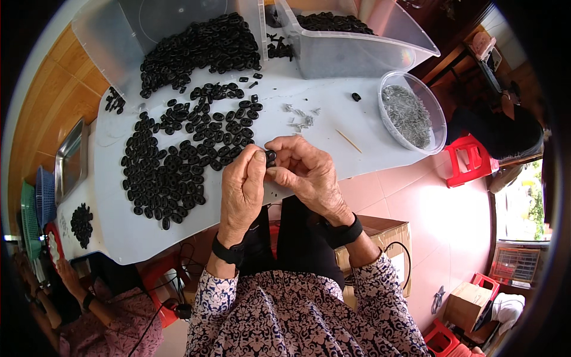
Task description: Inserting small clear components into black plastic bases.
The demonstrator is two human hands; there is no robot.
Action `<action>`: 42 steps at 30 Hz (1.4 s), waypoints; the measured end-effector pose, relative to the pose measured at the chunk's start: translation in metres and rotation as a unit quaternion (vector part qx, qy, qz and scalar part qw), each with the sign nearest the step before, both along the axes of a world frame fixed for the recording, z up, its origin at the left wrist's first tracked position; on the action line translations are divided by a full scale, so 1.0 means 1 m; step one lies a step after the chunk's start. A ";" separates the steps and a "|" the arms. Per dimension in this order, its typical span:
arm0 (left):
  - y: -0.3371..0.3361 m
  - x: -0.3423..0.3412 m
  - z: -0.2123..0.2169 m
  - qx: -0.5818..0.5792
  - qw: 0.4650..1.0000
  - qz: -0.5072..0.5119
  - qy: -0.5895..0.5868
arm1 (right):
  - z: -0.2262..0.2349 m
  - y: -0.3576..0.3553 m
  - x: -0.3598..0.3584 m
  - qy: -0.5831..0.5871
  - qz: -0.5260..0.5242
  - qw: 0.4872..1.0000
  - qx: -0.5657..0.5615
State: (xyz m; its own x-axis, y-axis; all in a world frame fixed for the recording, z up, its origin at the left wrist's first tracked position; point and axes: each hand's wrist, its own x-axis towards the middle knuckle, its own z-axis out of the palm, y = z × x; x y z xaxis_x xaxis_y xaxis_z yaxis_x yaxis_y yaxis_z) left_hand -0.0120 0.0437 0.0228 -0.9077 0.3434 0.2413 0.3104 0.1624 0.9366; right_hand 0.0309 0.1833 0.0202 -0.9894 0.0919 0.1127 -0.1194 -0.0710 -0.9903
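Note:
Over the table's front edge my two hands meet at a small black oval plastic piece (270,156). My right hand (312,177) holds it between the thumb and forefinger, its other fingers curled behind. My left hand (244,187) is closed in a pinch right against the piece's left side; whatever lies between its thumb and finger is hidden. Many matching black oval pieces with two holes (169,172) are spread to the left of my hands. Small clear pins (303,118) lie scattered beyond my right hand, near a thin wooden stick (349,141).
A tipped clear bin (107,53) spills black parts at the back left. Another clear bin (363,56) stands at the back right. A round tub (440,134) holds clear pins. A co-worker's hand (70,276) is at lower left. A cardboard box (380,232) stands below the table.

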 end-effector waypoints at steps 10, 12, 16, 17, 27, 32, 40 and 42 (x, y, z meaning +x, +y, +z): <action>-0.003 0.000 0.002 0.009 0.999 -0.037 -0.037 | -0.005 0.002 0.000 0.032 0.000 0.996 0.081; -0.004 0.000 0.001 0.011 0.998 -0.045 -0.048 | -0.005 0.002 0.001 0.040 -0.004 0.993 0.108; -0.008 -0.001 0.001 0.024 0.996 -0.065 -0.055 | -0.005 0.001 0.001 0.081 -0.012 0.983 0.163; -0.009 -0.001 0.001 0.023 0.995 -0.071 -0.066 | -0.006 0.000 0.000 0.094 -0.023 0.979 0.179; -0.005 0.001 -0.003 0.018 0.998 -0.054 -0.027 | -0.001 -0.003 0.000 0.094 -0.034 0.971 0.217; -0.004 0.002 -0.004 0.020 0.998 -0.055 -0.026 | -0.004 -0.003 0.000 0.115 -0.043 0.966 0.228; -0.005 0.002 0.000 0.013 0.998 -0.059 -0.028 | -0.004 -0.004 0.001 0.084 -0.043 0.973 0.212; -0.004 0.002 0.000 0.015 0.997 -0.061 -0.035 | -0.005 -0.004 0.002 0.088 -0.045 0.971 0.216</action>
State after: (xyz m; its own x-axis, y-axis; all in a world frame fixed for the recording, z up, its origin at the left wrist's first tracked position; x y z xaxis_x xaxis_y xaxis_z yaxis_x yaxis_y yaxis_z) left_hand -0.0099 0.0393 0.0226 -0.8748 0.4459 0.1896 0.2590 0.0997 0.9607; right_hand 0.0324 0.1794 0.0152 -0.9416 0.0838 0.3261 -0.2756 0.3648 -0.8894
